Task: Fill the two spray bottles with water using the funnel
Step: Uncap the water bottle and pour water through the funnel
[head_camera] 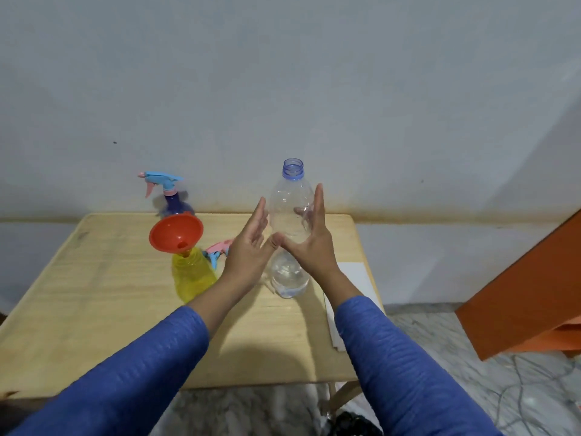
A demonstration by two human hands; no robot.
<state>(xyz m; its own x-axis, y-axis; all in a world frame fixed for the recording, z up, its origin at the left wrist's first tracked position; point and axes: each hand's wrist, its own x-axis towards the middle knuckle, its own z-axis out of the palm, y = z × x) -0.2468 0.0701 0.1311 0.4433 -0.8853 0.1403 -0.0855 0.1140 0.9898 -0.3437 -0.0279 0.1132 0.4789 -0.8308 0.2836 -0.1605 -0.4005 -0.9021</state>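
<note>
A clear plastic water bottle (290, 199) stands uncapped on the wooden table (103, 297), with a little water at its bottom. My left hand (250, 247) and right hand (311, 237) are flat and spread on either side of it, thumbs touching in front, not gripping. A yellow spray bottle (190, 273) without its head stands to the left, with an orange funnel (176, 232) in its neck. Its pink and blue spray head (217, 251) lies behind it. A purple spray bottle (173, 201) with a blue trigger head stands at the table's back edge.
A white sheet of paper (352, 278) lies on the table's right edge. An orange panel (528, 291) leans at the right. The wall runs right behind the table. Cables lie on the marbled floor at the lower right.
</note>
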